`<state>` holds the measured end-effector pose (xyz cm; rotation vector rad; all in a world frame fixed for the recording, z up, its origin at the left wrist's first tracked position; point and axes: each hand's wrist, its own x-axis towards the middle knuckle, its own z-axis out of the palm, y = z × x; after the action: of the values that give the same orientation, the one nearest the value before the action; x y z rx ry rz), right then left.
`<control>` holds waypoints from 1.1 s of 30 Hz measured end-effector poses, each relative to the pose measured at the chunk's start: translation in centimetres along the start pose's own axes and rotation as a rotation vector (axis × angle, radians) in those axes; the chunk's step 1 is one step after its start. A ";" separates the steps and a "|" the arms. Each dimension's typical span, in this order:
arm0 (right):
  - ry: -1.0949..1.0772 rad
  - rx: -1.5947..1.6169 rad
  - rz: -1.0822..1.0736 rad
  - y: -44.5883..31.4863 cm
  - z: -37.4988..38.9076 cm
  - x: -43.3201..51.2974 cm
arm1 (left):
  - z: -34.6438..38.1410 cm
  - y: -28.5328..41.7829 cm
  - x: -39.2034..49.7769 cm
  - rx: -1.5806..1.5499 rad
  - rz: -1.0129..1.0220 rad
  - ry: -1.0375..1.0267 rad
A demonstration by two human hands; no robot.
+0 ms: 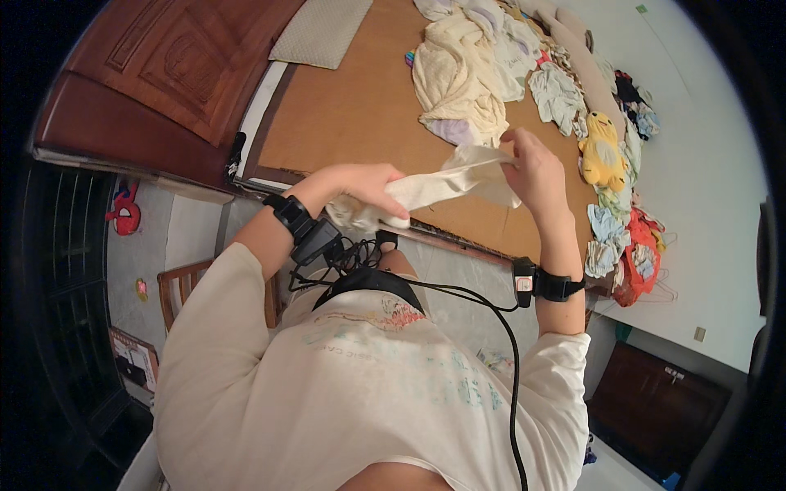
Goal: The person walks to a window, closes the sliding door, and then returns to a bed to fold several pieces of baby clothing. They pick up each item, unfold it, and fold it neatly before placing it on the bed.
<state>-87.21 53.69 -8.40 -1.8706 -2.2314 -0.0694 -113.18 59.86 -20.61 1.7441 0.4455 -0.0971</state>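
A white cloth garment [430, 187] is stretched between my two hands above the front edge of the brown bed board [344, 116]. My left hand [374, 187] grips its bunched end, and part of the cloth hangs below that wrist. The other end is pinched in the fingertips of my right hand [533, 169], where the fabric spreads into a wider flap. What kind of garment it is, I cannot tell. Just beyond my right hand lies a cream blanket [457, 73], heaped on the board with a light purple patch showing at its near end.
Along the wall lie a crumpled pale garment [556, 92], a yellow plush toy [603, 150] and a red plastic bag [642, 258]. A quilted mat [322, 30] rests by the carved wooden headboard [184, 67]. A wooden chair [175, 288] stands at left. Black cables [485, 297] cross my front.
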 end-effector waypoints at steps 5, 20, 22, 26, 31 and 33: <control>0.053 0.098 0.284 2.1 -0.2 -1.7 | -0.3 0.2 -1.1 0.097 -0.044 0.162; 0.032 0.624 0.355 3.5 3.4 -11.0 | 0.5 2.1 1.6 0.621 0.107 0.748; 0.021 0.923 0.373 3.5 3.0 -12.8 | 0.8 2.8 2.2 0.619 0.116 0.776; -0.066 1.249 0.468 3.8 1.0 -15.8 | 1.5 4.8 3.9 0.732 -0.028 0.665; -0.071 1.156 0.455 6.3 0.3 -19.4 | 3.1 7.8 7.5 0.751 0.092 0.621; -0.035 1.159 0.555 8.2 0.5 -22.0 | 4.7 9.1 9.6 0.723 0.059 0.483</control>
<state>-75.77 34.08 -14.29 -1.6123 -1.1451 1.0789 -100.32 56.24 -16.21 2.5024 0.7736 0.2425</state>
